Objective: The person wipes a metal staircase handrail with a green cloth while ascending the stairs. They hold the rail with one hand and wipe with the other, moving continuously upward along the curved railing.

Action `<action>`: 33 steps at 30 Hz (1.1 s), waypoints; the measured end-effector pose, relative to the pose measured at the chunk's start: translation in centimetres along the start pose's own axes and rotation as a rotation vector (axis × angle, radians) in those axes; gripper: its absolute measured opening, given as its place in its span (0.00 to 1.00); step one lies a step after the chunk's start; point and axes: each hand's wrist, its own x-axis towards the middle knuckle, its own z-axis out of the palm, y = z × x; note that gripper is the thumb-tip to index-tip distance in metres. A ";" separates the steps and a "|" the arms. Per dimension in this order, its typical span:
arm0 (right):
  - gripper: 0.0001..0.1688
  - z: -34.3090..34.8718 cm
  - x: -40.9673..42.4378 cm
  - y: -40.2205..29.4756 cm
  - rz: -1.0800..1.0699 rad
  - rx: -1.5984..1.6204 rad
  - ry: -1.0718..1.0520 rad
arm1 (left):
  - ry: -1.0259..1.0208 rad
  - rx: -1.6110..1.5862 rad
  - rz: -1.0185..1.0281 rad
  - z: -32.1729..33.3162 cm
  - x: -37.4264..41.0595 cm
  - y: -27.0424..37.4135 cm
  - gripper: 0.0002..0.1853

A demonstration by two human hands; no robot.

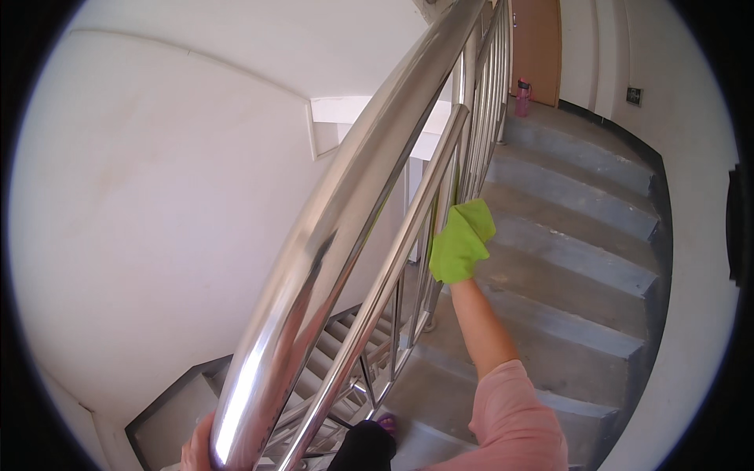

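Observation:
A green cloth (462, 242) covers my right hand (459, 259), which presses it against the upright metal bars (433, 253) of a stair railing. The cloth hides the fingers. At the bottom left, my left hand (199, 446) rests around the outer side of the thick, shiny metal handrail (330, 218); part of that hand is hidden behind the rail. A thinner metal rail (377, 294) runs below the handrail, between it and the cloth.
Concrete steps (565, 306) rise on the right beside a white wall (695, 235). A pink bottle (522, 99) stands at the top near a brown door (535, 47). Beyond the railing, a lower flight (318, 365) descends. My foot (387, 423) shows at the bottom.

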 end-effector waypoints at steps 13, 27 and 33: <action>0.20 4.7 1.8 -11.5 -0.115 -0.687 -0.588 | 0.013 0.117 0.217 0.6 1.0 1.4 0.41; 0.37 7.4 11.5 -10.6 0.018 -0.921 -0.426 | 0.026 0.156 0.217 0.0 1.1 1.3 0.40; 0.34 7.4 14.9 -11.8 0.082 -0.895 -0.466 | 0.018 0.180 0.207 -0.6 0.9 1.6 0.41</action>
